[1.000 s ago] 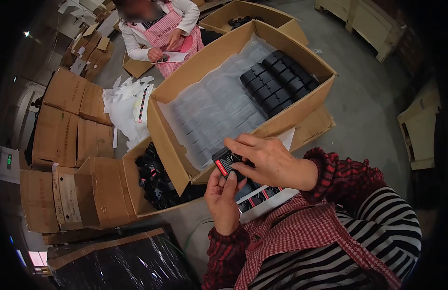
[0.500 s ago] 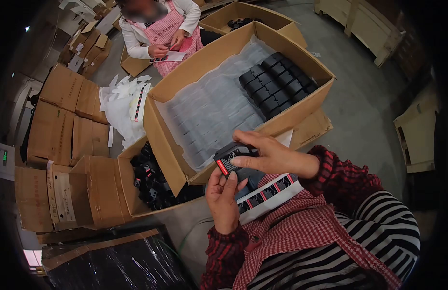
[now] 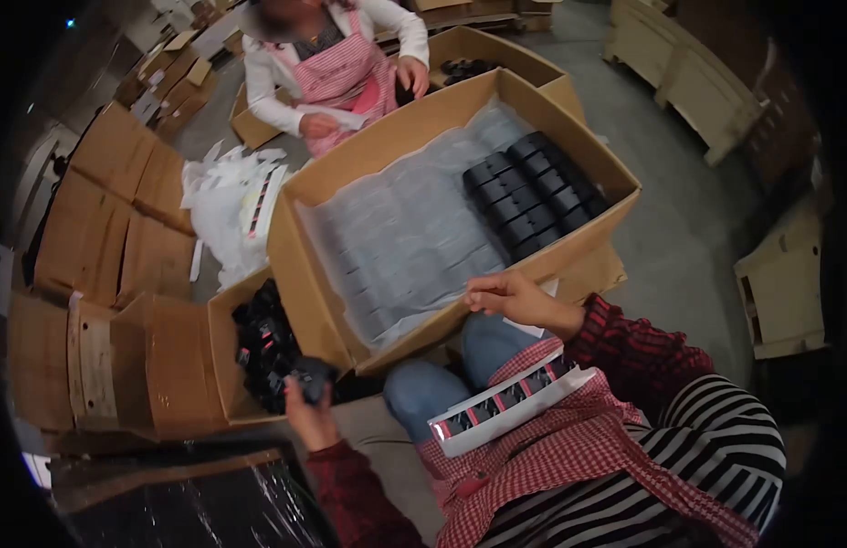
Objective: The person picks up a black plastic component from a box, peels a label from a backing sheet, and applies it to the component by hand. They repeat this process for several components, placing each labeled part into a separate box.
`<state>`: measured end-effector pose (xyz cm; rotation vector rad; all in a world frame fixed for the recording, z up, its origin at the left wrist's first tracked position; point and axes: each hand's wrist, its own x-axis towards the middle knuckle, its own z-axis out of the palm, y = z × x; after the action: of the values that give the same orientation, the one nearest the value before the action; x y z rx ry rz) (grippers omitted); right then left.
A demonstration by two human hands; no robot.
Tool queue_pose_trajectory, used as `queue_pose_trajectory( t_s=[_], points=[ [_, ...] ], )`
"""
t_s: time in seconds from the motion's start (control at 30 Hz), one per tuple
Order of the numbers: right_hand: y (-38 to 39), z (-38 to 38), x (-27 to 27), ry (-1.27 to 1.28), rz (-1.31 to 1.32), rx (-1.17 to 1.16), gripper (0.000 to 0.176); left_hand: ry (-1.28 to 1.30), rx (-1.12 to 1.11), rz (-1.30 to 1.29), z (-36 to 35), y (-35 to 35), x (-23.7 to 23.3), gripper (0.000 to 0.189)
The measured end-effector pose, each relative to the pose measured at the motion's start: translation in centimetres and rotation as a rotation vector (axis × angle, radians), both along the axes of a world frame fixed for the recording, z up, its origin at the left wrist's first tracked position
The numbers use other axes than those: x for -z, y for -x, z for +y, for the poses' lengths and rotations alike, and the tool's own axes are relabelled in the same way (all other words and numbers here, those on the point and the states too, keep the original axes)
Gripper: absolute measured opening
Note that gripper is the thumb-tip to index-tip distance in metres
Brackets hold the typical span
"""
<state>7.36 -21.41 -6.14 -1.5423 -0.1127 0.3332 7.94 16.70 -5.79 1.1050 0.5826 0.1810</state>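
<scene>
My left hand [image 3: 312, 416] reaches low to the left, its fingers around a dark black plastic part [image 3: 312, 373]. The part is at the near edge of a carton [image 3: 250, 420] holding many loose black parts [image 3: 262, 342], some with red-and-white labels. Part of the grip is blurred. My right hand [image 3: 524, 300] hovers in front of the large carton's near wall, fingers curled together, with nothing visible in them. Across my lap lies a white sheet of black-and-red label stickers [image 3: 505, 402].
The large open carton [image 3: 588, 242] holds stacked black parts [image 3: 524, 192] and clear plastic film [image 3: 405, 237]. Across it sits another person [image 3: 350, 68] in a pink apron. White backing paper [image 3: 227, 205] lies left, beside stacked cartons [image 3: 94, 247]. Wooden crates [image 3: 688, 68] stand right.
Both hands held a labelled black part above my lap. My left hand has moved down-left to the small carton; my right hand has separated from it. The other person's hands have moved apart.
</scene>
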Motion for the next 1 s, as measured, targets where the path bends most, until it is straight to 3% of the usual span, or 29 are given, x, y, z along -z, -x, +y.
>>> queue_pose_trajectory(
  t_s=[0.07,0.1,0.13,0.2,0.23,0.27,0.33,0.37,0.4,0.43,0.57,0.63,0.77,0.87,1.0],
  points=[
    [-2.3,-3.4,2.1,0.173,-0.1,0.088,0.012,0.166,0.041,-0.141,9.1,-3.8,3.7,0.027],
    [-3.8,-5.4,2.6,0.393,-0.201,0.167,0.011,0.226,0.081,-0.217,12.4,-5.8,4.6,0.029],
    [-5.2,-7.1,3.2,0.61,-0.301,0.237,0.012,0.186,0.013,-0.171,14.2,-7.6,4.3,0.034],
    [-7.2,-10.6,5.2,0.816,-0.294,0.213,0.016,0.009,-0.216,-0.08,13.9,-9.2,2.7,0.05],
    [-8.4,-11.8,5.1,1.025,-0.195,0.048,0.028,0.013,-0.219,-0.076,13.7,-9.8,2.6,0.05],
    [-9.0,-12.8,6.0,1.029,-0.193,0.042,0.028,-0.006,-0.186,-0.027,13.6,-10.3,2.7,0.053],
    [-9.6,-14.5,8.6,1.174,-0.326,-0.223,0.038,-0.023,-0.151,0.031,12.4,-10.5,2.7,0.057],
    [-9.7,-14.3,8.3,1.176,-0.32,-0.228,0.038,-0.066,0.007,-0.035,10.3,-9.6,2.4,0.054],
    [-9.9,-13.7,7.3,1.251,-0.353,-0.373,0.043,-0.108,0.165,-0.102,8.0,-8.6,2.0,0.052],
    [-10.1,-13.1,6.7,1.319,-0.385,-0.52,0.048,-0.036,0.219,-0.118,5.8,-7.6,1.5,0.043],
    [-11.1,-12.0,6.4,1.391,-0.501,-0.676,0.046,-0.001,0.393,-0.079,-1.0,-2.9,2.5,0.021],
    [-12.0,-11.8,6.8,1.376,-0.663,-0.963,0.044,0.002,0.293,-0.048,-4.6,-0.2,1.9,0.019],
    [-12.3,-11.2,9.2,1.334,-0.871,-1.0,0.04,0.018,0.319,0.031,-8.3,5.1,1.7,0.018],
    [-12.4,-9.8,8.7,1.462,-0.719,-1.063,0.026,0.048,0.358,0.085,-9.5,6.8,1.7,0.017],
    [-12.5,-8.4,14.0,1.678,-0.7,-0.941,0.012,0.039,0.377,0.096,-10.9,7.2,0.5,0.015]
  ],
)
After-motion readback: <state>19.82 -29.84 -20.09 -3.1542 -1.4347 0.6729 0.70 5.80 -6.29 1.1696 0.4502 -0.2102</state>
